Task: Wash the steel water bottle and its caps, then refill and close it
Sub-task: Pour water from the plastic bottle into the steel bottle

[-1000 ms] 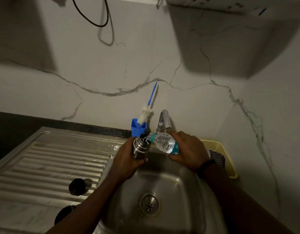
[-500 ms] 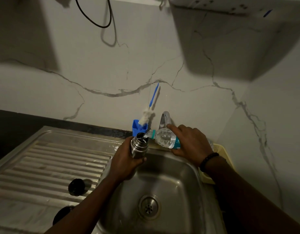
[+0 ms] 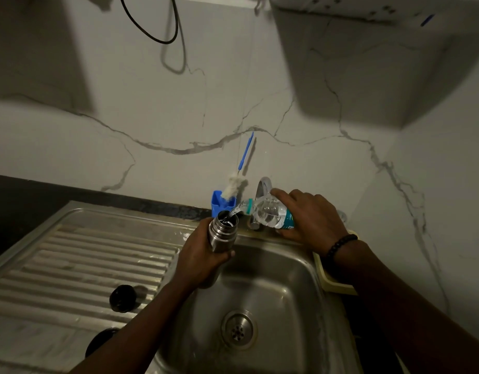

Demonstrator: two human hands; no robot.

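At the lower left of the frame two dark caps lie on the ribbed draining board [image 3: 71, 255]: one black cap [image 3: 123, 298] sits in plain view, and a second dark cap [image 3: 102, 340] shows only partly, just beside the left forearm at the bottom. To their right, in the lower middle, is the steel sink [image 3: 300, 292] with its drain. Above the basin's near-left edge the left hand [image 3: 203, 261] wraps its fingers around the body of the steel water bottle [image 3: 222, 233], which stands close to upright, its long axis running up the frame and its open mouth toward the wall. Just right of that mouth, in the middle of the frame, the right hand [image 3: 311, 224] grips a clear plastic bottle [image 3: 268, 213] tipped nearly level, neck pointing left, with water running from its neck into the steel mouth. So the refilling appears to be under way, and everything turns on the plastic neck staying over the steel opening. When the filling ends, the caps lie down and to the left of both hands, nearer the left hand, though that hand is occupied. Farther back a blue holder [image 3: 219, 205] with a bottle brush [image 3: 237, 182] stands against the marbled wall beside the tap [image 3: 262, 186], and a yellow basket [image 3: 338, 282] peeks out under the right wrist.
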